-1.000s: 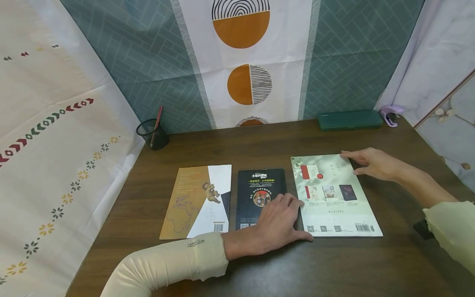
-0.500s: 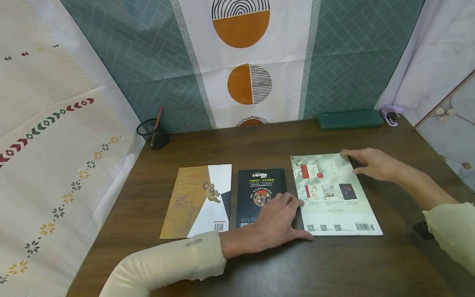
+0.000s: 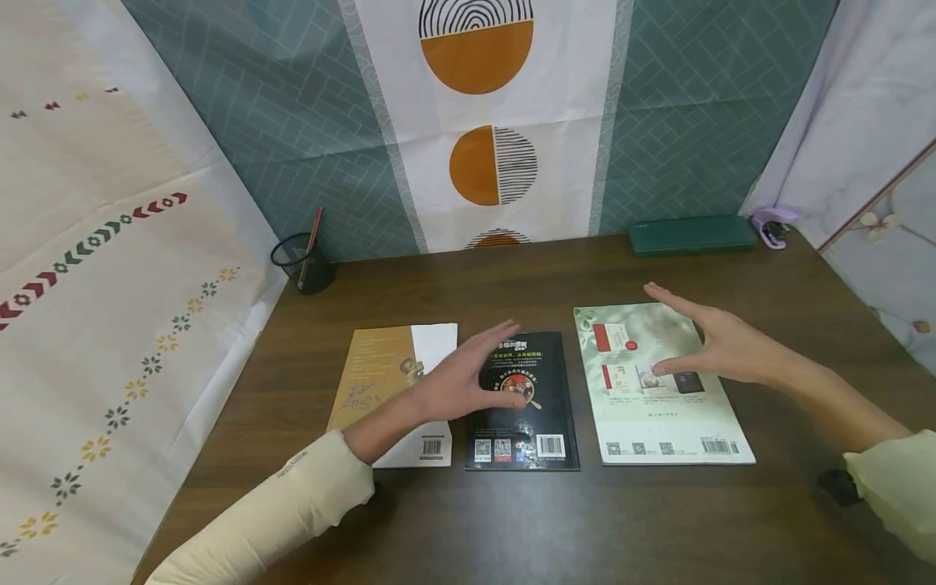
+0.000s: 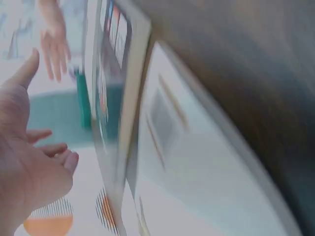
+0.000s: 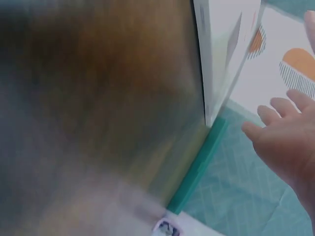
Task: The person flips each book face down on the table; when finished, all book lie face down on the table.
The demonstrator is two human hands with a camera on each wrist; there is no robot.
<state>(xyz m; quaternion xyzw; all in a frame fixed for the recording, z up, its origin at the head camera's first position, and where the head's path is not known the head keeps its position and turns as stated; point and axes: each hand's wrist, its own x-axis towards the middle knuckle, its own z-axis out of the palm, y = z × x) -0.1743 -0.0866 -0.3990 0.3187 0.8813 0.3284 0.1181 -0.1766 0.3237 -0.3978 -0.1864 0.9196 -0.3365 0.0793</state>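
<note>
Three books lie side by side on the brown table. The left one is a brown and white book [image 3: 380, 357], partly hidden by the left forearm. In the middle lies a black book [image 3: 522, 439], and a pale green book [image 3: 665, 431] is on the right. My left hand [image 3: 461, 378] hovers over the gap between the left and middle books, fingers extended, thumb apart, holding nothing. Above the pale green book, my right hand [image 3: 720, 341] is raised with thumb and fingers spread, also holding nothing. In both wrist views the hands appear lifted off the covers.
A black mesh pen cup [image 3: 310, 268] with a red pencil [image 3: 313, 231] stands at the back left. At the back right are a dark green case [image 3: 691, 236] and a purple stapler-like item [image 3: 773, 227]. Cloth hangs behind and beside the table [image 3: 526, 528].
My left hand has left the edges of the black and pale green books, moving up and left. My right hand has lifted from the pale green book's corner and shifted over it.
</note>
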